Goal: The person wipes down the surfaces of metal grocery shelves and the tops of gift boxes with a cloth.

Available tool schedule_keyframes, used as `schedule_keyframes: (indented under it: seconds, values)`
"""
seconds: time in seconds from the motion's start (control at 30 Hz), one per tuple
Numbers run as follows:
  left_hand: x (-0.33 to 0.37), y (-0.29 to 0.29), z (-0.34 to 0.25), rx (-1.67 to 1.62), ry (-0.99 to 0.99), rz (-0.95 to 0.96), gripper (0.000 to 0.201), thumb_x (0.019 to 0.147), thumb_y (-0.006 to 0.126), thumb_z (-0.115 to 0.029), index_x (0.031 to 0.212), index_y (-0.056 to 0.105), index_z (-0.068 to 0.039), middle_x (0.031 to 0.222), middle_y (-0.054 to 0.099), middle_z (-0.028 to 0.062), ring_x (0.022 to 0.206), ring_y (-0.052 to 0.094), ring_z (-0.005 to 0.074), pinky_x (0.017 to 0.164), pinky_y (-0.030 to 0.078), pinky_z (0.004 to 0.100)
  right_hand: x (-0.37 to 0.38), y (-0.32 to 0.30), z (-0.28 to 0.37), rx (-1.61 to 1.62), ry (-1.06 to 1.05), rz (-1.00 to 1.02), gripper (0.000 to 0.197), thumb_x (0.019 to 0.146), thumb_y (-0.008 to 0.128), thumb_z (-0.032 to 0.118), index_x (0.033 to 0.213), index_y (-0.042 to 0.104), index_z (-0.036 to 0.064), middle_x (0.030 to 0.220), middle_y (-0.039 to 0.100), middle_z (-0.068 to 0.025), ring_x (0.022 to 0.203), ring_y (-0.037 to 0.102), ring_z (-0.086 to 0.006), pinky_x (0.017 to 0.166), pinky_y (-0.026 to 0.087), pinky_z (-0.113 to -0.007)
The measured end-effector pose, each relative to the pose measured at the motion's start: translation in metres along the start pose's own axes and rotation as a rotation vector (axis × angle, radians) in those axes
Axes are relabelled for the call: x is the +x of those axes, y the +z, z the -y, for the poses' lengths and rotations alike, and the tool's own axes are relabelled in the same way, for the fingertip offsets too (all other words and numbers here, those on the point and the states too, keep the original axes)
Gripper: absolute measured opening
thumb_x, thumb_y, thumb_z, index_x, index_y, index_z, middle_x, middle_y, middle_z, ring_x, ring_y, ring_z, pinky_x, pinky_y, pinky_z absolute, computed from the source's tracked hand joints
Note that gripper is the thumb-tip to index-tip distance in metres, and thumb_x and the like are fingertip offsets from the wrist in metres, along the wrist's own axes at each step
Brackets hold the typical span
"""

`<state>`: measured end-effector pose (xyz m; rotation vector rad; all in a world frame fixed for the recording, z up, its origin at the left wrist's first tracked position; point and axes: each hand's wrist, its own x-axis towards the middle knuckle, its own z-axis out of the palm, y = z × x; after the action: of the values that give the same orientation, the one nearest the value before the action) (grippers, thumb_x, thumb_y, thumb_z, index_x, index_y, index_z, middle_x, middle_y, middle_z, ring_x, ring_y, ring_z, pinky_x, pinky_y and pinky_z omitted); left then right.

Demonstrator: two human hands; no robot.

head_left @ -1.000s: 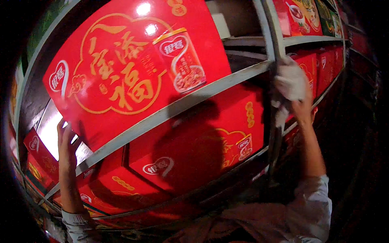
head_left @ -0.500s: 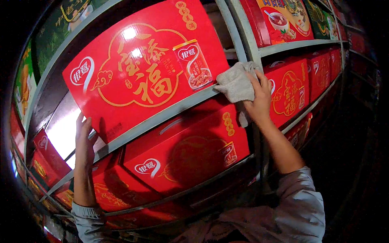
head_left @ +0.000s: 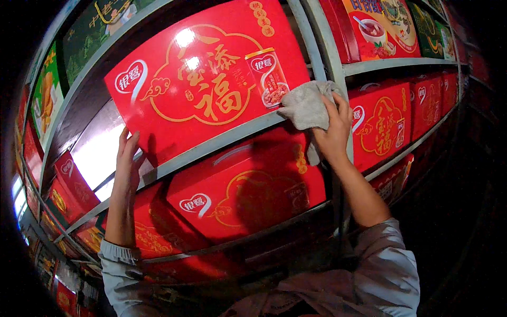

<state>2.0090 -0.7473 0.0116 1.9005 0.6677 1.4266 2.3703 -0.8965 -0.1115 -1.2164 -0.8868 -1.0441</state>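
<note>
A large red gift box point(head_left: 211, 68) with gold lettering and a pictured can stands tilted in my view on a grey metal shelf. Stretched fingers of my left hand point(head_left: 127, 158) rest against its lower left edge, not wrapped round it. My right hand point(head_left: 335, 129) grips a grey cloth point(head_left: 305, 104) at the box's lower right corner, over the shelf's front edge point(head_left: 248, 127) and next to the upright post. Part of the cloth hangs below that hand.
Matching red boxes point(head_left: 232, 211) fill the shelf below, darkened by shadow. Beyond the grey post point(head_left: 330, 47), more red boxes point(head_left: 381, 119) stand in a row. Green boxes point(head_left: 95, 37) sit on the upper left shelf. A smaller red box point(head_left: 75, 185) lies left of my hand.
The view has shifted, moving the scene rightward in the picture. The large gift box stands slightly closer to the post, my left hand still at its edge. The cloth has moved slightly left along the shelf.
</note>
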Motion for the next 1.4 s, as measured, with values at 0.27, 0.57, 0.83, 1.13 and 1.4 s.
schedule_keyframes:
  seconds: [0.27,0.57,0.83,1.13,1.4]
  values:
    - [0.010,-0.030,0.014,-0.006,0.047,0.000,0.070,0.076,0.053,-0.041,0.131,0.020,-0.012,0.128,0.034,0.0065,0.120,0.030,0.0212,0.093,0.028,0.0411,-0.015,0.037,0.027,0.082,-0.042,-0.014,0.051,0.058,0.062,0.008,0.108,0.050,0.0043,0.112,0.043,-0.0166,0.107,0.038,-0.0342,0.092,0.030,-0.039]
    - [-0.035,-0.071,0.018,0.610,0.346,0.253,0.074,0.076,0.058,-0.040,0.130,0.022,-0.004,0.127,0.032,0.0210,0.118,0.032,0.0277,0.095,0.029,0.0367,-0.027,0.034,0.173,0.371,-0.338,0.277,0.045,0.065,0.061,0.010,0.107,0.050,-0.0007,0.111,0.048,-0.0185,0.104,0.047,-0.0306,0.089,0.035,-0.035]
    - [-0.100,-0.204,0.044,0.193,0.208,0.176,0.082,0.073,0.063,-0.032,0.133,0.012,-0.009,0.129,0.024,0.0221,0.118,0.029,0.0335,0.094,0.030,0.0398,-0.040,0.104,0.337,1.051,0.026,0.794,0.042,0.067,0.052,0.007,0.108,0.049,-0.0018,0.100,0.056,-0.0108,0.097,0.050,-0.0198,0.087,0.037,-0.031]
    - [-0.143,-0.285,0.087,-0.529,-0.152,-0.204,0.049,0.073,0.065,-0.020,0.115,0.044,-0.006,0.106,0.051,0.0068,0.096,0.049,0.0180,0.081,0.041,0.0315,-0.094,0.178,0.528,1.610,-0.133,1.730,0.059,0.077,0.053,0.040,0.121,0.040,0.0023,0.116,0.047,-0.0115,0.103,0.045,-0.0198,0.087,0.037,-0.032]
    - [-0.124,-0.392,0.137,-0.623,-0.156,-0.519,0.046,0.072,0.067,-0.019,0.110,0.045,-0.005,0.098,0.053,0.0073,0.088,0.052,0.0198,0.072,0.046,0.0346,-0.087,0.306,0.599,1.131,0.123,1.114,0.097,0.064,0.062,0.054,0.131,0.013,0.0047,0.124,0.034,-0.0191,0.113,0.036,-0.0262,0.089,0.035,-0.036]
